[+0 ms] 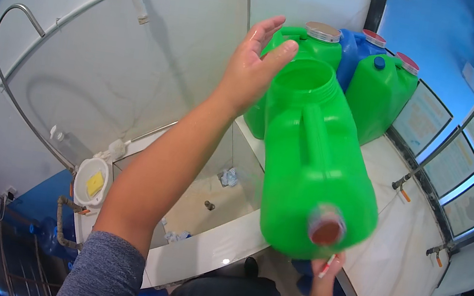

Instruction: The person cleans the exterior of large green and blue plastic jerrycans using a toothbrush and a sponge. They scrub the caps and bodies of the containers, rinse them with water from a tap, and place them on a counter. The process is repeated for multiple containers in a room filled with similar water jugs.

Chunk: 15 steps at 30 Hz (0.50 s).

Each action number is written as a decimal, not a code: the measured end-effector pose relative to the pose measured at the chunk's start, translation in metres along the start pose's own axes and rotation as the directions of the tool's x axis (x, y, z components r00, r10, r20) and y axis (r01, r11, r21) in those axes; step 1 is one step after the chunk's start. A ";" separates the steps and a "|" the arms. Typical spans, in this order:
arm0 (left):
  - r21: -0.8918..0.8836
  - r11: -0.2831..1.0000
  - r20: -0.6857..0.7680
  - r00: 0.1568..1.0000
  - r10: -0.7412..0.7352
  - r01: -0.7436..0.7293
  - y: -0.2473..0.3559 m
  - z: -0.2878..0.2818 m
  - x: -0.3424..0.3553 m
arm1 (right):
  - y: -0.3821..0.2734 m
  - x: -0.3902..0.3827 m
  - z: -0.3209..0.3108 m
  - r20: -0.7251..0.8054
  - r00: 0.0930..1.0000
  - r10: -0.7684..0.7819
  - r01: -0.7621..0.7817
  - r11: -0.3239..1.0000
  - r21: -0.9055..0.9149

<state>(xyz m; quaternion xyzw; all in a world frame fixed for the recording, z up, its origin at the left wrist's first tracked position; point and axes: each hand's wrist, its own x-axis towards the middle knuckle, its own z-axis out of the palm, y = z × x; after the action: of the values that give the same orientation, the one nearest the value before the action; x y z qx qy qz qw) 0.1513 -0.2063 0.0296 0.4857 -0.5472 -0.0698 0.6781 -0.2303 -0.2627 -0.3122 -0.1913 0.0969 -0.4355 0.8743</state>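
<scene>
A big green plastic jug (322, 190) leans with its wide uncapped mouth pointing away from me and its moulded handle upward. Beside that mouth is my left hand (251, 68), fingers stretched and thumb apart, holding nothing. A round reddish-brown lid with a pale rim (326, 228) shows, blurred, against the jug's near end; whether it rests there or is held, I cannot tell. Below this end is my right hand (325, 275), closed round a small red-and-white stick-like thing (327, 266). The jug partly hides its fingers, so whether they also support the jug is unclear.
Behind stand green jugs (380, 95) and a blue jug (353, 52) with screw lids. Left of the jug lies a sunken basin (197, 218) with crumpled scraps. A white bowl (84, 184) holds a yellow sponge (95, 184). Valves and pipes line the right ledge (399, 243).
</scene>
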 end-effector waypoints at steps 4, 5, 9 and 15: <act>0.321 0.943 0.214 0.964 -0.158 0.083 0.006 -0.012 -0.058 | 0.049 0.041 0.041 -0.164 0.974 -0.153 0.059 0.881 -0.470; 0.280 0.956 0.224 0.963 -0.152 0.086 -0.001 -0.028 -0.089 | 0.055 0.048 0.045 -0.085 0.981 -0.173 0.094 0.813 -0.575; 0.112 0.945 0.212 0.922 -0.324 0.307 -0.030 -0.026 -0.178 | 0.100 0.072 0.046 0.111 0.970 -0.217 0.216 0.554 -0.804; 0.335 0.870 0.168 0.885 -0.434 0.363 -0.029 -0.010 -0.204 | 0.111 0.126 0.119 0.059 0.964 -0.261 0.179 0.462 -0.869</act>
<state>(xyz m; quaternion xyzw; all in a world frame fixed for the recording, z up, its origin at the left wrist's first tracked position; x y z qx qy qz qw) 0.0921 -0.0874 -0.1283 0.6721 -0.5157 -0.1845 0.4984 -0.0341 -0.2733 -0.2507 -0.5973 0.3128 -0.4436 0.5904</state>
